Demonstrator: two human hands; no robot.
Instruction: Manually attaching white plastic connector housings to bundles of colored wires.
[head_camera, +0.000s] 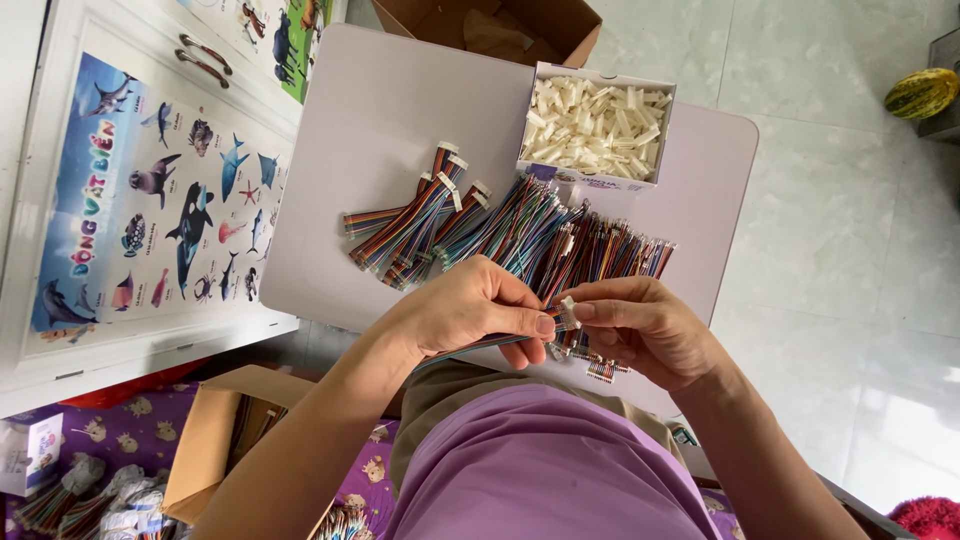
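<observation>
Bright, even daylight; soft shadows under hands, mild glare on floor tiles (850, 180) at right; focus sharp, edges slightly stretched.

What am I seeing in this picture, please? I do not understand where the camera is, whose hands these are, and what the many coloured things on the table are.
There is one picture, taken by a camera worn on a person's head and looking down, so both hands are that person's own. The left hand pinches a flat multicoloured ribbon cable. The right hand holds a small white plastic connector at that cable's end. On the pale table lie cables already tipped with connectors, a larger pile of loose coloured cables, and a white box of connectors. An open cardboard box stands lower left.
</observation>
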